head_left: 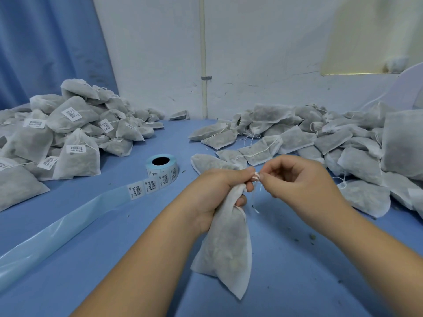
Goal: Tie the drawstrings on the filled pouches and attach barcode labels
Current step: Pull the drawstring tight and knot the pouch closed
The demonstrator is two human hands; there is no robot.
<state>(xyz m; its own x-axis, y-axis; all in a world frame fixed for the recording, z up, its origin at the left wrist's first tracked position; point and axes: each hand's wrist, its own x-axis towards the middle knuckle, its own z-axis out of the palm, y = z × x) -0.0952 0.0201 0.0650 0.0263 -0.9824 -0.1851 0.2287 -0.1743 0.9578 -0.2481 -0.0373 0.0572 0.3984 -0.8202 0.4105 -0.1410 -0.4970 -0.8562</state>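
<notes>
White nonwoven fabric bunches inside the left hand (217, 193), whose fingers are curled tight round the gathered neck of a filled pouch (229, 252). The pouch hangs from that grip between the forearms, above the blue table (114, 259); whether its lower corner rests on the top I cannot tell. Squeezing the neck likely stops the contents spilling while the knot is made.

Just beside the left fingertips, the right hand (295, 181) has thumb and forefinger pinched together on the drawstring (256, 177). A few turns of string show where the hands meet, and loose tails dangle below.

A barcode label roll (161, 167) stands near the left hand, with printed labels peeling off face up, seemingly parked within reach for the next step. Its bare liner strip (57, 225) trails diagonally toward the near left.

Labelled pouches (68, 133) are heaped on the left and untied pouches (320, 138) on the right, so work appears to pass from right to left.

Open table lies between the heaps and on the near side around the arms. The right heap crowds close to the right hand, and one loose pouch lies just behind both hands. On the left, the liner strip could snag a sweeping forearm.
</notes>
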